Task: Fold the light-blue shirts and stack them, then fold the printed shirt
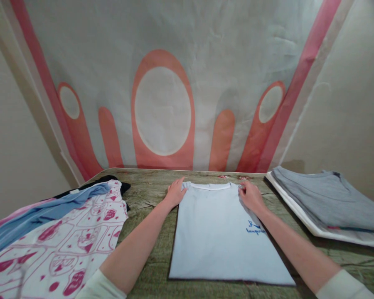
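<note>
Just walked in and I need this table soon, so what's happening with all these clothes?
A person has a light blue T-shirt lying folded on the wooden table. The left hand and right hand rest on its two top corners, either side of the collar. A heap of clothes lies unfolded to the left. A folded stack topped by a grey shirt sits to the right.

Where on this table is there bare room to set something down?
Bare table shows between the printed pile and the light blue shirt, along the far edge, and near-right before the grey stack. Both side strips are narrow, crossed by forearms.
</note>
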A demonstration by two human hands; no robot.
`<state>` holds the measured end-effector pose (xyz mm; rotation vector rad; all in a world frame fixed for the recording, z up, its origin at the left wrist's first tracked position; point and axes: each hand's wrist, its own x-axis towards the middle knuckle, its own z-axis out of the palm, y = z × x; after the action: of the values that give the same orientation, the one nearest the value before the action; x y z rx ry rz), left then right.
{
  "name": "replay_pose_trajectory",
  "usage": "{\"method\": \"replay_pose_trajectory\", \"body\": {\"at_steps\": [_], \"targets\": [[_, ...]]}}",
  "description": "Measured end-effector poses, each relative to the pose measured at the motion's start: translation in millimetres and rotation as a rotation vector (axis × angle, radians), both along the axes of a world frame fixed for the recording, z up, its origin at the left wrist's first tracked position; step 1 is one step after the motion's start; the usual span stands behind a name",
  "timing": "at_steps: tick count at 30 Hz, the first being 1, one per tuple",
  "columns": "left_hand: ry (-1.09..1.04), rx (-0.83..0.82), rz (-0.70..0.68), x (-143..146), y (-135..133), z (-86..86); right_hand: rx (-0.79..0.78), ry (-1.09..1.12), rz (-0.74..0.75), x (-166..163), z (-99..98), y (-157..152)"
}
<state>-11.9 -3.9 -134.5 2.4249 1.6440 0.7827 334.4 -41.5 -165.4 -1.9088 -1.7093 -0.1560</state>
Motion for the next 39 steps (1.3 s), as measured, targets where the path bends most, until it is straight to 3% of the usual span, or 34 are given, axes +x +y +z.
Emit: {"method": "replay_pose_trajectory", "body": {"at_steps": [4, 7, 10, 13, 19, 24, 31, 33, 39], "targets": [[0.193, 0.104, -0.01, 4.9, -9.7, 8.2, 0.059, -0.05, 0.001, -1.5, 6.1, -3.3], [0.296, 0.1, -0.075, 12.5, -15.8, 8.3, 0.06, -0.122, 0.131, -13.2, 12.2, -11.3], [0.36, -0.011, -0.153, 18.9, -20.9, 3.8, -0.076, -0.184, 0.252, -33.0, 13.6, -23.1], [0.376, -0.096, -0.179, 21.1, -24.5, 0.9, -0.27, -0.184, 0.277, -46.8, 10.2, -33.2], [0.392, -0.104, -0.163, 21.5, -27.4, 3.5, -0.384, -0.19, 0.22, -25.6, 5.3, -36.9], [0.393, -0.085, -0.151, 22.6, -25.8, 0.4, -0.346, -0.206, 0.101, -18.9, 15.4, -60.4], [0.393, -0.065, -0.126, 22.6, -20.0, -3.1, -0.315, -0.253, 0.514, -64.0, 35.5, -127.7], [0.395, -0.075, -0.119, 23.0, -18.6, -2.3, -0.331, -0.255, 0.503, -57.2, 35.0, -132.1], [0.389, -0.089, -0.114, 22.5, -16.8, -1.3, -0.403, -0.192, 0.257, 3.7, 26.0, -125.8]]}}
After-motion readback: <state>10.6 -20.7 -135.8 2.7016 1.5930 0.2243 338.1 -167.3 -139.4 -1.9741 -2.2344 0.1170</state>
